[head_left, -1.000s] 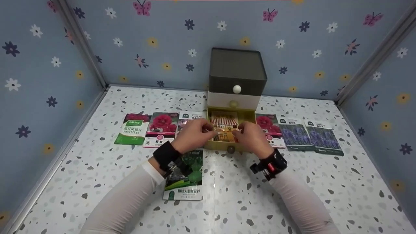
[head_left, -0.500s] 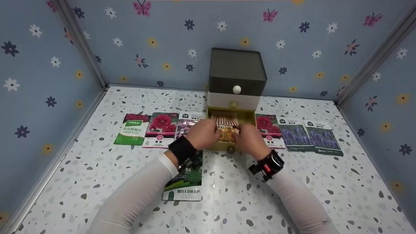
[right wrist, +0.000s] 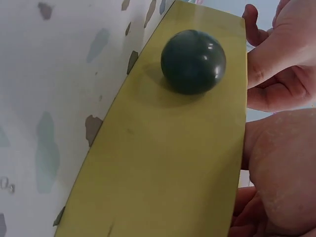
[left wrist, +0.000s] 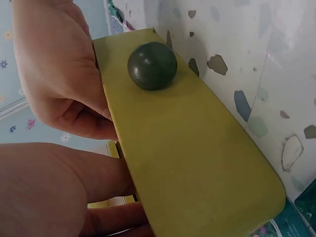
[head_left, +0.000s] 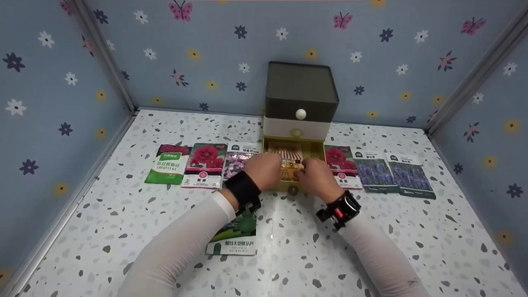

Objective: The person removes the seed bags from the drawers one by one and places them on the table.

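Note:
A picture card [head_left: 292, 163] showing a shop with a striped awning lies in the pulled-out yellow bottom drawer [head_left: 314, 149]. At its left side is the left hand [head_left: 265, 170], its fingers bent down into the drawer and its fingertips hidden. From the other side the right hand [head_left: 319, 180] pinches the card's right edge between thumb and curled fingers. Both wrist views look at the yellow drawer front [left wrist: 197, 143] with its dark round knob [right wrist: 193, 62]. Behind that front the fingers of both hands dip out of sight.
Above the drawer rise a white drawer [head_left: 278, 128] and a dark one [head_left: 284, 108] with a white knob. Seed packets flank the unit, red-flowered [head_left: 205, 165] on the left and lavender [head_left: 375, 172] on the right. A green packet [head_left: 235, 235] lies below the left forearm.
The left hand has shifted right and over the card, covering more of its left part. The right hand has moved only slightly at the card's right edge.

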Demonstrator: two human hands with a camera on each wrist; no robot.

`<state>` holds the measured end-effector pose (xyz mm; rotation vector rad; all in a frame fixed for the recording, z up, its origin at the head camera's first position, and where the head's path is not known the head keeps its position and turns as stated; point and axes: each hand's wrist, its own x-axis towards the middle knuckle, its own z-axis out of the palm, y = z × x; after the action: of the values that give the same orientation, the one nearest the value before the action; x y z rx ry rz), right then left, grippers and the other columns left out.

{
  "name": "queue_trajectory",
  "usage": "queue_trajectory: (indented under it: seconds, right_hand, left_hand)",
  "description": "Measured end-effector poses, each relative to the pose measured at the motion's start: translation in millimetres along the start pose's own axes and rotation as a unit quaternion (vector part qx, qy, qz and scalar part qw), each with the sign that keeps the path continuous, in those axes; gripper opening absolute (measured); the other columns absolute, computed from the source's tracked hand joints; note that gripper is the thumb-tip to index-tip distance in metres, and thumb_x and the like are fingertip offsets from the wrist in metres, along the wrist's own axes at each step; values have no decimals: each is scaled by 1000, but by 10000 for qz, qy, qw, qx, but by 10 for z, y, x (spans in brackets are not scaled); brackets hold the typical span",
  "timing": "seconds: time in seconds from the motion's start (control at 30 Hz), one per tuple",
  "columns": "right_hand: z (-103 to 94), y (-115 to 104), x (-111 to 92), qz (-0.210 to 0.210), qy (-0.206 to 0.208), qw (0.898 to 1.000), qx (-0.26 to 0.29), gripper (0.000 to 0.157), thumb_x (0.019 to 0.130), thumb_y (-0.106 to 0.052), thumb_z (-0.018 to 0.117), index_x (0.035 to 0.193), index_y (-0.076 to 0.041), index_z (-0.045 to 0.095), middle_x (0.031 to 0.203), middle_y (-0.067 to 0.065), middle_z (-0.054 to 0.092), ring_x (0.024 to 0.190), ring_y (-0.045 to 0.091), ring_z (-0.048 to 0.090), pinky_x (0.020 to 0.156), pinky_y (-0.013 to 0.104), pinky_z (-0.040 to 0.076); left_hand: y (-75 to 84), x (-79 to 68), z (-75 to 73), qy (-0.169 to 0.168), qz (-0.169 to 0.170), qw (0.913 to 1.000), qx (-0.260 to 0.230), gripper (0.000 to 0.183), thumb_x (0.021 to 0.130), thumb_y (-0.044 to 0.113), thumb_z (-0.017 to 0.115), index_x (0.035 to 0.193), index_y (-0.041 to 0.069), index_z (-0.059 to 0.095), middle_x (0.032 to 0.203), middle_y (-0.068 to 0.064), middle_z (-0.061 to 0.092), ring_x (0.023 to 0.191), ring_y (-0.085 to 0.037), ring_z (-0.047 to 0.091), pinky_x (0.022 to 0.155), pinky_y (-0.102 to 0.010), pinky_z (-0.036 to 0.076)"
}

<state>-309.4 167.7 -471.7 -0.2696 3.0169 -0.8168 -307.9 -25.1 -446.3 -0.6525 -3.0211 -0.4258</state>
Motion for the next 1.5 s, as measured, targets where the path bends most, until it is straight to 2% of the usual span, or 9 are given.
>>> queue_trajectory:
  seconds: [0.23,0.37,0.57,0.7,0.83,1.17,1.3,1.43,1.5]
  right_hand:
    - [14,10,-3,-17,-3,9999,-99,23,108,-22,71,95,-3,70,87,11,67,78,29,63,68,43,52]
    - [6,5,-2,55,-136,9998,-111,25,110,-25,70,94,-6,68,86,10,66,77,29,62,67,43,52]
    - [3,1,6,25,-229,9995,-205,26,111,-26,67,96,-4,70,86,11,67,77,30,64,69,45,54]
    - [9,-7,6,-8,-227,9994,-266,27,111,-25,66,97,-3,71,86,13,69,76,31,65,69,46,56]
    - [11,-13,6,26,-308,9992,-261,31,112,-29,65,91,-6,69,83,11,68,73,29,64,66,44,54]
    - [0,-14,-9,-47,-321,9992,-234,39,113,-30,63,79,-11,62,76,8,64,66,27,62,60,42,50]
    - [-1,-18,-6,8,-383,9991,-203,37,114,-31,62,83,-11,64,79,9,66,67,27,63,61,42,53]
    - [-7,-26,-6,120,-452,9988,-133,35,114,-32,62,87,-10,66,82,9,67,68,26,64,60,40,53]
    - [-6,-33,-9,163,-479,9987,-94,34,114,-33,62,89,-10,67,83,9,67,69,26,64,59,40,54]
  left_hand:
    - [86,14,-13,-91,-96,9987,502,27,104,6,67,78,10,65,86,-9,75,71,-27,70,61,-47,64]
    - [122,35,-1,-222,-160,9966,775,22,105,7,67,84,10,71,89,-8,76,72,-26,70,61,-47,64]
    - [136,75,34,-398,-289,9949,880,22,105,9,67,83,11,71,89,-7,75,71,-25,68,62,-48,64]
    - [147,86,47,-513,-268,9928,1045,21,107,10,67,87,11,74,91,-6,76,73,-25,70,64,-49,65]
    - [168,77,37,-680,-210,9902,1204,21,109,12,65,92,11,77,92,-7,77,78,-26,73,68,-50,65]
    - [189,63,16,-840,-229,9907,1043,24,111,20,66,92,11,76,90,-7,76,80,-27,72,79,-54,64]
    - [190,57,-2,-925,-263,9909,943,23,111,21,67,93,11,76,94,-8,76,84,-27,73,87,-58,64]
    - [183,66,-3,-1037,-297,9909,801,17,108,16,70,93,10,77,99,-9,79,88,-30,75,94,-62,62]
    - [182,66,-3,-1092,-302,9903,800,16,107,16,70,94,10,77,101,-9,79,89,-29,74,93,-61,63]
